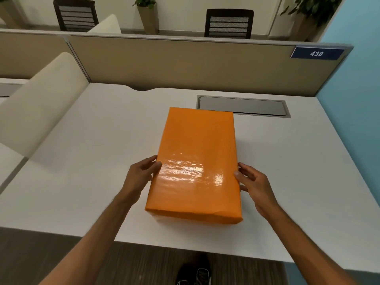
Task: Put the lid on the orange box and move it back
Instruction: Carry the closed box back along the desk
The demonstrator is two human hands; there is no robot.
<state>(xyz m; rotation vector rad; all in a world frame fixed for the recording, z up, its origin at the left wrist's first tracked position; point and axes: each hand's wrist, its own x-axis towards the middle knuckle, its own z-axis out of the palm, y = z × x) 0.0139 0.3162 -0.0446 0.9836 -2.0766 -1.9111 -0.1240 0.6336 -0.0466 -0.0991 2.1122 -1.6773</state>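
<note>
Head view looks down on a glossy orange rectangular cardboard box [195, 161] lying lengthwise on a plain white desk [82, 161], its near end close to the desk's front edge and its far end just short of a grey metal cable-tray flap [242, 105] set into the desktop. An orange lid [185, 214] already appears to cover the box: its skirt shows along the near end, above a pale strip of the base at the lower left corner. The left hand [141, 173] presses its fingertips against the left long side, and the right hand [253, 182] does the same on the right side, thumb on the top edge. Both hands are spread and only partly curled, clamping the box between them rather than closing around anything; that symmetric hold suits either seating the lid squarely or sliding the whole box away. Judging from this, the lidding looks done and the push back remains. Ahead, the desk is bare up to the flap, which lies flush, and beyond it a beige fabric partition [185, 64] bearing a blue plaque numbered 438 [316, 53] limits how far the box can go.
</note>
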